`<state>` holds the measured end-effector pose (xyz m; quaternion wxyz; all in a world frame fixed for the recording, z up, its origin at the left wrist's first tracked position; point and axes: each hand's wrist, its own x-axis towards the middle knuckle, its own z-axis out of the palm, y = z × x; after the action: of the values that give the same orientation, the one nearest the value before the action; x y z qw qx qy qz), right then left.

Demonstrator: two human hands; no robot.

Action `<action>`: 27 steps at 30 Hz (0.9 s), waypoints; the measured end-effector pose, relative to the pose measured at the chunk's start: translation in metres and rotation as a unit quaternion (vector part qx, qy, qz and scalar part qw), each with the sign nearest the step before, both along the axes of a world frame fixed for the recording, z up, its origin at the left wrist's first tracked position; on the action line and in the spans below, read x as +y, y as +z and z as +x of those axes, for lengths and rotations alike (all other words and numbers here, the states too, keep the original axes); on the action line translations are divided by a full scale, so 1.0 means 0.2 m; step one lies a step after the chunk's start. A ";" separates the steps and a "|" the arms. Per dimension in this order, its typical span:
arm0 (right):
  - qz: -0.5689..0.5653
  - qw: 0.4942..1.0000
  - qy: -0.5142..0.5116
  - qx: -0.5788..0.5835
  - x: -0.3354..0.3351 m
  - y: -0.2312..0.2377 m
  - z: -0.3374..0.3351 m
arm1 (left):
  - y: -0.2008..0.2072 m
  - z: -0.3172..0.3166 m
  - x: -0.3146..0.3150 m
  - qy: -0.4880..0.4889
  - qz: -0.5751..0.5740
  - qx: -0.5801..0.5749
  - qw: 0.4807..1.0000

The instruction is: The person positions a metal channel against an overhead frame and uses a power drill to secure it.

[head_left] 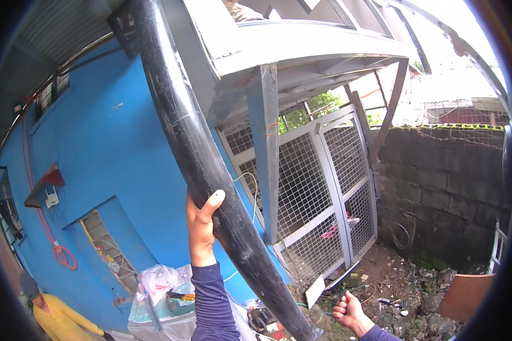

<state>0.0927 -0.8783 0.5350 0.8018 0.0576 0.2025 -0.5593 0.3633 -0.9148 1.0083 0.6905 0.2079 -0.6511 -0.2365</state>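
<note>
A long, thick black pipe (202, 150) slants from the upper left down to the lower middle, its surface scuffed and shiny. My left hand (202, 224) grips it a little below its middle, thumb against the near side and fingers hidden behind. To the right of the pipe's lower end, my right hand (350, 314) hangs apart from it, with curled fingers and the thumb raised. Whether anything lies inside those fingers cannot be made out. Both of my forearms wear dark blue sleeves.
A blue wall (114, 136) runs along the left, behind a cluttered table (136, 318). A person in yellow (57, 318) stands lower left. Ahead are a steel post (264, 148), mesh gate (301, 199) and overhead platform (324, 41). Rubble (392, 284) lies below a block wall (444, 187).
</note>
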 end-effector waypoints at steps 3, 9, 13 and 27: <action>0.002 1.000 0.008 0.005 -0.02 -0.01 0.02 | 0.00 0.01 -0.01 0.004 -0.006 0.000 1.000; -0.048 0.998 0.018 -0.019 -0.06 -0.16 0.02 | 0.02 -0.01 0.02 -0.008 -0.007 -0.008 1.000; -0.021 0.996 -0.012 0.084 0.13 0.22 0.12 | 0.02 0.02 0.03 -0.010 -0.021 -0.004 1.000; -0.036 0.994 -0.003 0.099 0.11 0.21 0.10 | 0.03 0.03 0.05 -0.025 -0.046 -0.008 0.999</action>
<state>0.1136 -0.8558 0.5764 0.7776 -0.0263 0.2603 -0.5717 0.3698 -0.9049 1.0133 0.6879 0.1621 -0.6718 -0.2218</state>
